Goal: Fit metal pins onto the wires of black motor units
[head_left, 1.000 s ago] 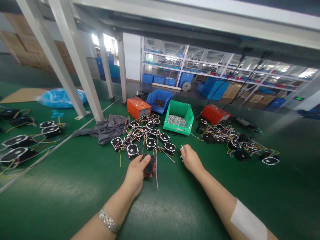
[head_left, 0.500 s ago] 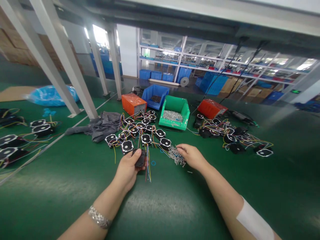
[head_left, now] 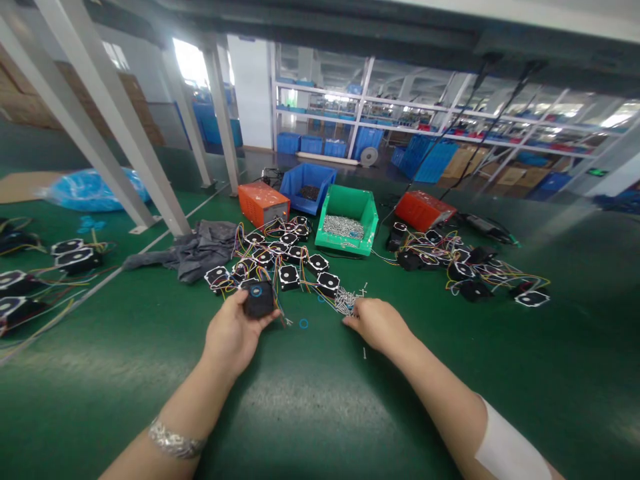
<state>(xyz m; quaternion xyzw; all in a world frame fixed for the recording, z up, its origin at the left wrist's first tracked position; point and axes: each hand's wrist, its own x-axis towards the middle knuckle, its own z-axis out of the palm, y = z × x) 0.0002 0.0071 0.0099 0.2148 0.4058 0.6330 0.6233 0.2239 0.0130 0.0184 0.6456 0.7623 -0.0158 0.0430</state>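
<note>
Black motor (head_left: pixel 261 304) with a square body is held in the left hand (head_left: pixel 231 337), a blue ring (head_left: pixel 256 291) on its upper face. The right hand (head_left: pixel 383 325) has its fingers curled at the pile of screws (head_left: pixel 345 301) on the green floor (head_left: pixel 320 400); whether it grips any cannot be told. Wired motors (head_left: pixel 289 276) lie beyond the left hand, near the orange box (head_left: pixel 260 202). Green bin (head_left: pixel 343 247), containing more screws, stands beside the blue bin (head_left: pixel 300 201).

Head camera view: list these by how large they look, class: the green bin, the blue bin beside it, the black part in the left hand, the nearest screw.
1. Green bin
2. Blue bin, partly hidden
3. Black part; the left hand holds it nearer the camera
4. Nearest screw
</note>
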